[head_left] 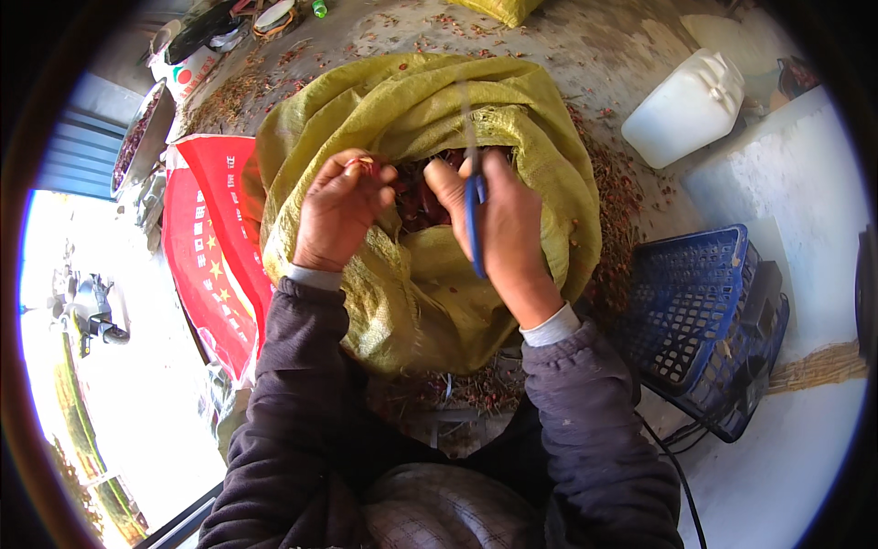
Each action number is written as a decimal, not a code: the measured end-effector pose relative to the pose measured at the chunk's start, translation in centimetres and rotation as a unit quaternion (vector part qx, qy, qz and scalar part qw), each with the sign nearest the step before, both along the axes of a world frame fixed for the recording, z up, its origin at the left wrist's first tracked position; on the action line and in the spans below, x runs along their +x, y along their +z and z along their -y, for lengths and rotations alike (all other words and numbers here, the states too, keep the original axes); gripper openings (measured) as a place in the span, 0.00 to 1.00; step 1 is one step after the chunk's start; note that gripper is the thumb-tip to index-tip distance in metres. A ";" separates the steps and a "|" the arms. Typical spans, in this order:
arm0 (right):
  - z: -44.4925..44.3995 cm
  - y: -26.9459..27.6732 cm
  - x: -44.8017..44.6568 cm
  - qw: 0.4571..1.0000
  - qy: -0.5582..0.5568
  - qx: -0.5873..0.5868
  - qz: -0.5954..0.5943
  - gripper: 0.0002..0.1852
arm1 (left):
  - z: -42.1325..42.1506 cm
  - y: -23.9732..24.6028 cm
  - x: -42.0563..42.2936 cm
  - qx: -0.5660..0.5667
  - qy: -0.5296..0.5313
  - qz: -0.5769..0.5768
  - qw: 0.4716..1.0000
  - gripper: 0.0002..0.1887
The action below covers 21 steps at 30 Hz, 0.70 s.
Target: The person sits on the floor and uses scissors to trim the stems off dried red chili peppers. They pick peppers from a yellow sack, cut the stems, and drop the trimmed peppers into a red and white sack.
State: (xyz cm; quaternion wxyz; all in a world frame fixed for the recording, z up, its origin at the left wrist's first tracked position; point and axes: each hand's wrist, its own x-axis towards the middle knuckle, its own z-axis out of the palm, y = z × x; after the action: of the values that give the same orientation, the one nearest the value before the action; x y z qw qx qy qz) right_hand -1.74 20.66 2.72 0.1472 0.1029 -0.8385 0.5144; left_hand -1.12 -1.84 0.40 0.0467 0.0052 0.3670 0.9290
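Observation:
A yellow woven sack (439, 288) with rolled-down sides stands before me. Dark red dried chili peppers (418, 199) show through its opening. Over the opening's left side, my left hand (343, 206) pinches a small red chili pepper (367, 166) between thumb and fingers. My right hand (507, 226) grips scissors with blue handles (473, 219) at the opening's right side. Their blade (467, 113) is blurred and points away from me. How far the blades are parted cannot be made out.
A red printed sack (212, 254) leans at the left, below a metal basin (147, 137) of red pieces. On the right are a blue plastic basket (693, 302) and a white plastic jerrycan (686, 106). Stem scraps (610, 206) litter the floor. A black cable (675, 473) runs at lower right.

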 end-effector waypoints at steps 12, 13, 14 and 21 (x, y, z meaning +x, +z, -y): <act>-2.4 0.7 -0.3 0.914 0.056 -0.298 0.272 0.38 | -2.8 -6.5 -3.5 -0.723 0.021 0.058 0.688 0.22; -2.3 0.5 -0.4 0.916 0.066 -0.296 0.264 0.37 | -3.6 -7.5 -3.4 -0.815 0.020 0.004 0.579 0.26; -2.4 0.4 -0.5 0.918 0.080 -0.285 0.263 0.37 | -3.6 -8.0 -3.5 -0.809 0.024 -0.011 0.587 0.26; -2.2 -0.2 -1.0 0.955 0.056 -0.187 0.222 0.37 | -2.7 -5.6 -2.0 -0.597 0.012 0.068 0.800 0.14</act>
State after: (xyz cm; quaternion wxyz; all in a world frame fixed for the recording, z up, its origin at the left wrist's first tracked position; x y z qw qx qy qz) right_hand -2.73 22.85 2.53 -0.0547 0.0034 -0.7320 0.6791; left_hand -3.14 0.89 -5.22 0.0543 -0.0914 0.8445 0.5249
